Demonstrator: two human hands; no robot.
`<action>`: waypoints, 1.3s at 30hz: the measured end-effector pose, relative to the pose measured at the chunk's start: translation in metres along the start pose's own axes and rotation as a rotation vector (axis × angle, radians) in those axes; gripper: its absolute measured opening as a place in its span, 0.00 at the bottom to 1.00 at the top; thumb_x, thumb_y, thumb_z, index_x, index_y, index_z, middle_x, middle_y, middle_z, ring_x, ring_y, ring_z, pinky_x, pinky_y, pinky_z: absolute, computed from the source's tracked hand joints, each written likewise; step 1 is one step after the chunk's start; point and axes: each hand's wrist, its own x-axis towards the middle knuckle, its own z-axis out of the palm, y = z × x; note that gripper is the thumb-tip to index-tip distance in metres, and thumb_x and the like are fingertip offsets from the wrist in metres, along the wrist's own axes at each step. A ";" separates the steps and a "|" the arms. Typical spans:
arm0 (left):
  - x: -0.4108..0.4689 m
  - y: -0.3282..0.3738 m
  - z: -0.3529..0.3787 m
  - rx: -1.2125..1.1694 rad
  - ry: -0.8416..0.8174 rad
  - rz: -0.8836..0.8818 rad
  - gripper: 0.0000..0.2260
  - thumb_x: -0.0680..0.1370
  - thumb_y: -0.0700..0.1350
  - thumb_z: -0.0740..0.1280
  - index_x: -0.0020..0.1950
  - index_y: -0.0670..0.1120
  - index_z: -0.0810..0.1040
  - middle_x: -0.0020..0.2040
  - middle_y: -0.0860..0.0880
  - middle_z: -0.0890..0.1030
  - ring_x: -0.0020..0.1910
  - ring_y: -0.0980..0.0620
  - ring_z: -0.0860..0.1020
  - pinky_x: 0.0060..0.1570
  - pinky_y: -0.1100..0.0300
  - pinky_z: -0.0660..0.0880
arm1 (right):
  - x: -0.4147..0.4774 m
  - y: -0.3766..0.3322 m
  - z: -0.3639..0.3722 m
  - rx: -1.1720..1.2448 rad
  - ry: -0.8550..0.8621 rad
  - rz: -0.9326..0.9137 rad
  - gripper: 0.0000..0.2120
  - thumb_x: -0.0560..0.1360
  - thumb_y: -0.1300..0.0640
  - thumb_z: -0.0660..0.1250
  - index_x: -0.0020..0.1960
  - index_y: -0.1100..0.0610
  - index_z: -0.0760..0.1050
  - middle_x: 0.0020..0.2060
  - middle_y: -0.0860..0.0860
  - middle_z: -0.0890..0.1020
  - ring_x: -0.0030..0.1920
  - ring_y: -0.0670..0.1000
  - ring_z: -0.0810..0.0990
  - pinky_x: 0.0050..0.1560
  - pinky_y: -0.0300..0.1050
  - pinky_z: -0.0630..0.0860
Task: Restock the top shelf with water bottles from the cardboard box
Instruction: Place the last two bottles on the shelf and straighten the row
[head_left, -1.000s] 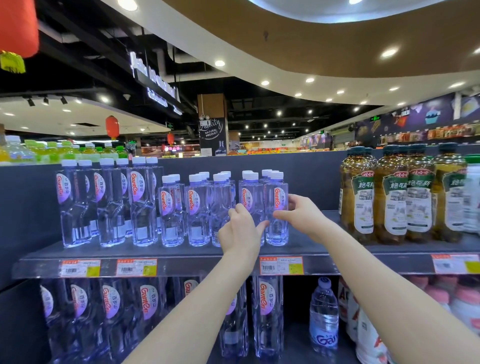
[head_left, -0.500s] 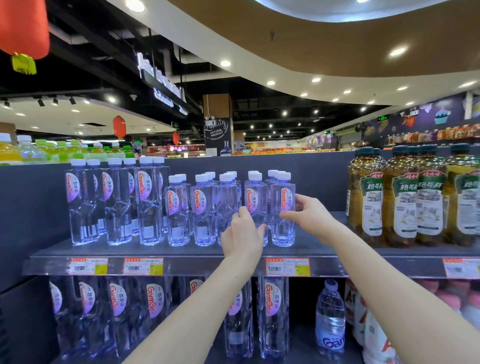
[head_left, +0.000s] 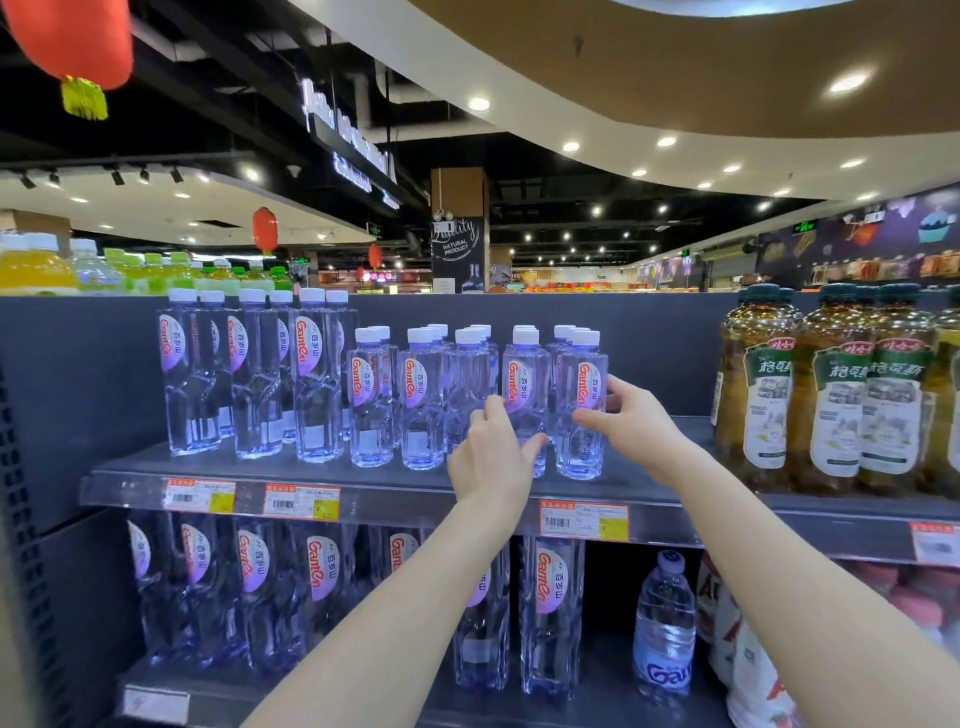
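Facing-up of the last front bottles, by the look of it, on top shelf (head_left: 395, 499).

Small water bottles (head_left: 421, 400) in about five files, white caps, all upright. End bottle (head_left: 579, 452) at right edge of that block, base on shelf. Neighbour bottle (head_left: 524, 374) just beside it on the left. Right hand (head_left: 634, 421) on end bottle, thumb (head_left: 587, 415) across the front, fingers curled round the right side, pinching it. Left hand (head_left: 488, 457) low on neighbour bottle, fingers (head_left: 493, 410) wrapped round its left side, thumb reaching toward the gap between the two. Cardboard box not in view.

To do it well: slide rather than lift, bases flat. Keep the grip low; tall thin plastic, probably tippy, domino risk for the files behind. Turn labels forward, match the gap to the other files, line up with the front lip.

Supermarket hall, curved ceiling with recessed lights (head_left: 847, 83), red lantern (head_left: 72, 36) upper left. Dark grey shelving unit. Tall water bottles (head_left: 254, 374) on the same shelf to the left, tea bottles (head_left: 831, 389) well apart at right, bare shelf between. More water on lower shelf (head_left: 550, 613). Price tags (head_left: 584, 519) on the lip.
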 end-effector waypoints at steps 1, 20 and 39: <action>-0.001 -0.002 -0.001 -0.023 0.001 0.003 0.29 0.78 0.63 0.69 0.72 0.49 0.67 0.62 0.49 0.78 0.52 0.47 0.82 0.40 0.57 0.70 | 0.000 0.000 0.000 0.003 0.001 0.006 0.14 0.77 0.58 0.72 0.60 0.47 0.80 0.46 0.46 0.86 0.49 0.48 0.85 0.42 0.38 0.76; 0.032 -0.112 -0.044 -0.110 0.116 -0.041 0.25 0.80 0.60 0.67 0.70 0.47 0.71 0.64 0.48 0.76 0.56 0.44 0.81 0.45 0.53 0.71 | -0.013 -0.091 0.124 -0.335 0.348 -0.195 0.09 0.75 0.52 0.74 0.48 0.56 0.78 0.39 0.46 0.80 0.45 0.49 0.79 0.44 0.40 0.72; 0.049 -0.123 -0.043 0.052 -0.137 -0.004 0.21 0.80 0.62 0.66 0.57 0.44 0.73 0.52 0.45 0.84 0.52 0.42 0.83 0.41 0.53 0.70 | -0.012 -0.075 0.187 -0.529 0.499 0.120 0.20 0.75 0.51 0.75 0.57 0.60 0.68 0.53 0.57 0.79 0.52 0.63 0.80 0.42 0.50 0.71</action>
